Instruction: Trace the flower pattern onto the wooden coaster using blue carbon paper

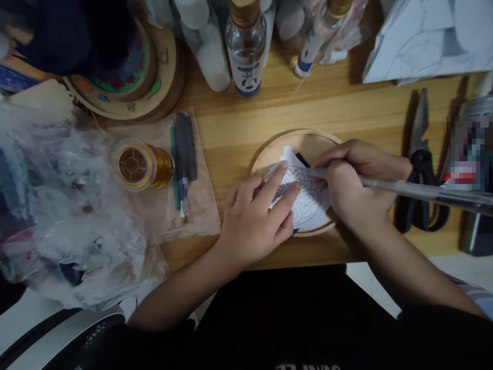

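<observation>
Right now, the right hand (358, 180) pinches a pen (423, 192), its length running rightward from the patterned paper (310, 210). That paper lies left of this grip, over a wooden plate (316, 142), under the spread left hand (254, 218).

A wooden table (327, 103) with pale brown grain running from side to side spans the view under dim light, its middle brighter than the corners. Below its front edge, a whitish floor (372, 282) shows.
</observation>
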`<state>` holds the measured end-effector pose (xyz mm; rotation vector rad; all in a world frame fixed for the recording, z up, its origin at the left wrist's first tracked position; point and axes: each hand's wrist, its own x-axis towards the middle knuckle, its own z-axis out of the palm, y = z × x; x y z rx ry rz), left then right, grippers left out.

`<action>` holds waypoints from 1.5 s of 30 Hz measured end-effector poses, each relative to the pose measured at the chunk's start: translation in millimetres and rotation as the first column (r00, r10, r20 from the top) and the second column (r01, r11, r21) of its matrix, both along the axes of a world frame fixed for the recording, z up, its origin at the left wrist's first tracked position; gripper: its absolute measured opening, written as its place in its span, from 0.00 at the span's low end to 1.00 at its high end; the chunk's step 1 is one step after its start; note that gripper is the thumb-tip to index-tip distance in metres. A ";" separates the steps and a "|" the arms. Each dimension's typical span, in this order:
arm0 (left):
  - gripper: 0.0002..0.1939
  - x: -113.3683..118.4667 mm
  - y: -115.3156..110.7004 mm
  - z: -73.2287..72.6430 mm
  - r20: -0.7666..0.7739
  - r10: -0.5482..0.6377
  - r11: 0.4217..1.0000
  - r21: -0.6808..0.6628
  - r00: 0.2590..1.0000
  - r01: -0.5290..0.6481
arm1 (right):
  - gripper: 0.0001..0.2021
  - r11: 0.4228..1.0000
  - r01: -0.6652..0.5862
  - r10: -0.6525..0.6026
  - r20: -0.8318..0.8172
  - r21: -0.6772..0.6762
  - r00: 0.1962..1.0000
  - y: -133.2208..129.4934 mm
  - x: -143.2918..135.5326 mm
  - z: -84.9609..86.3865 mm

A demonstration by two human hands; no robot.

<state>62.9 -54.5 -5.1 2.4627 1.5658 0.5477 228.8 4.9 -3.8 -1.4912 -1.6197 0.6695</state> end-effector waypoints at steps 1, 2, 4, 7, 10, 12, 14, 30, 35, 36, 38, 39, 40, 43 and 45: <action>0.17 -0.1 0.0 0.0 0.002 -0.002 1.000 0.002 1.000 0.002 | 0.12 1.000 0.002 -0.002 0.001 0.006 1.000 0.1 -0.1 0.1; 0.17 -0.2 0.0 0.1 0.002 -0.002 1.000 0.003 1.000 0.002 | 0.12 1.000 0.002 -0.002 0.003 0.012 1.000 0.3 -0.2 0.3; 0.17 -0.3 0.0 0.0 -0.003 -0.003 1.000 0.003 1.000 0.003 | 0.12 1.000 0.002 -0.002 0.001 0.020 1.000 0.6 -0.3 0.9; 0.17 -0.3 -0.1 0.0 -0.008 -0.002 1.000 -0.004 1.000 0.002 | 0.12 1.000 0.004 -0.004 0.005 0.005 1.000 0.9 -0.4 1.6; 0.17 -0.4 -0.2 0.3 -0.008 -0.004 1.000 -0.011 1.000 0.004 | 0.11 1.000 0.010 -0.010 0.002 0.007 1.000 1.0 -0.7 1.3; 0.17 -0.4 -0.2 0.6 -0.011 -0.003 1.000 -0.014 1.000 0.003 | 0.11 1.000 0.008 -0.008 -0.015 0.014 1.000 0.9 -0.8 0.6; 0.17 -0.4 -0.2 0.8 -0.013 -0.002 1.000 -0.016 1.000 0.002 | 0.11 1.000 0.006 -0.005 -0.032 0.018 0.999 0.8 -0.6 -0.1; 0.17 -0.3 0.4 0.8 -0.005 -0.003 1.000 0.001 1.000 0.003 | 0.12 1.000 -0.005 0.007 -0.041 0.031 0.999 -0.2 1.2 -0.6; 0.17 -0.5 0.0 0.4 -0.007 -0.003 1.000 -0.010 1.000 0.003 | 0.12 1.000 0.009 -0.009 -0.017 0.003 1.000 -1.0 1.7 -0.2; 0.17 -0.6 0.0 0.5 -0.006 -0.005 1.000 -0.012 1.000 0.005 | 0.12 1.000 0.010 -0.010 -0.019 0.008 1.000 -1.2 1.7 -0.4; 0.17 -0.7 0.1 0.7 -0.005 -0.008 1.000 -0.017 1.000 0.008 | 0.11 1.000 0.018 -0.018 -0.023 0.011 1.000 -1.4 1.5 -0.6; 0.17 -0.7 0.2 0.9 -0.006 -0.008 1.000 -0.018 1.000 0.008 | 0.11 1.000 0.025 -0.024 -0.021 0.009 0.999 -1.3 1.4 -0.5; 0.17 -0.7 0.2 1.0 -0.006 -0.008 1.000 -0.017 1.000 0.007 | 0.11 1.000 0.030 -0.030 -0.017 0.004 0.999 -1.2 1.2 -0.4; 0.17 -0.6 0.3 1.1 -0.007 -0.009 1.000 -0.016 1.000 0.009 | 0.11 1.000 0.015 -0.015 -0.031 0.008 0.999 -0.3 0.9 0.4; 0.17 -0.7 0.1 0.9 -0.011 -0.012 1.000 -0.019 1.000 0.012 | 0.10 1.000 0.011 -0.010 -0.042 0.022 0.999 0.2 0.7 0.9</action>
